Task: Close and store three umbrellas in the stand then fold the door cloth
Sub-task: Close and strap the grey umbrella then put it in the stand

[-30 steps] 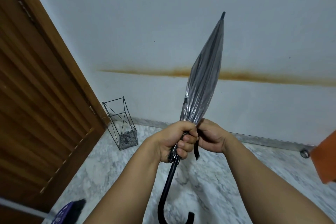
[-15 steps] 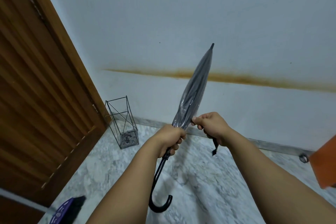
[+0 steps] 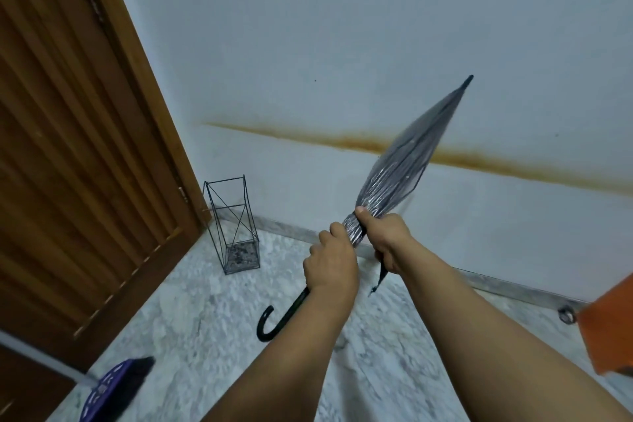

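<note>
A closed clear umbrella (image 3: 404,161) with a black hooked handle points up and to the right in front of me. My left hand (image 3: 330,262) grips its shaft just below the gathered canopy. My right hand (image 3: 387,238) grips the canopy's lower end, and a black strap hangs down from that hand. The wire umbrella stand (image 3: 233,226) stands empty on the floor in the corner, to the left of my hands.
A wooden door (image 3: 75,147) fills the left side beside the stand. The white wall (image 3: 342,44) carries a rust-coloured stain. A purple-headed broom (image 3: 116,384) lies at the lower left on the marble floor. An orange object (image 3: 609,329) juts in at the right edge.
The umbrella has tilted further to the right and its tip has dropped lower. My right hand has moved from beside the shaft onto the gathered canopy end, with the strap now hanging below it.
</note>
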